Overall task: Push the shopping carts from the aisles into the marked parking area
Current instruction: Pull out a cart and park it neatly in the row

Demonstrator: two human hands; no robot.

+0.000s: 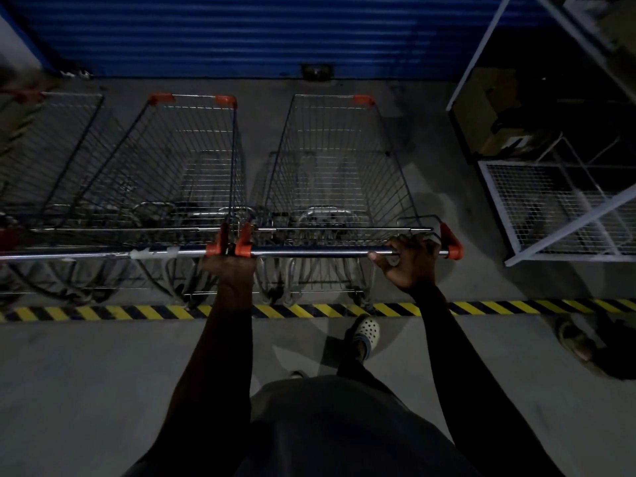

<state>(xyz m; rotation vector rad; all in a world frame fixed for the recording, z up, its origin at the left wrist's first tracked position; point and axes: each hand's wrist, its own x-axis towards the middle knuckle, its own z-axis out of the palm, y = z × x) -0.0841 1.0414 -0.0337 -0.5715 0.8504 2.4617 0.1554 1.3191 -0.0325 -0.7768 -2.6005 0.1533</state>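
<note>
L hand [229, 268] & R hand [411, 265] both grasp cart handle [327, 251], frame ctr; push evenly, parallel w/ neighbour cart [179, 160].

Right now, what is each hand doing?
Left hand: gripping the cart handle at its left end.
Right hand: gripping the same handle near its right end.

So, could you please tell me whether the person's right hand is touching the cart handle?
Touching. The head view shows the right hand curled round the cart handle, just inside its orange end cap.
</note>
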